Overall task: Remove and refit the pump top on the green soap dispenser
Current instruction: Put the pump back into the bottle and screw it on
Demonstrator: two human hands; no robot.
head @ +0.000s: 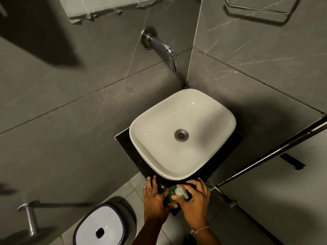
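Observation:
The green soap dispenser (172,193) stands on the black counter (123,144) just in front of the white basin (182,133). Its pale pump top (181,191) sits on the bottle. My left hand (154,200) is against the bottle's left side, thumb touching the green body, fingers spread on the counter edge. My right hand (194,200) curls over the pump top, thumb and fingers around it. The bottle's lower part is hidden between both hands.
A chrome wall tap (169,53) juts out above the basin. A white bin with a dark-rimmed lid (100,225) stands on the floor at lower left. A metal wall bar (30,216) is at far left, a glass partition edge (265,151) on the right.

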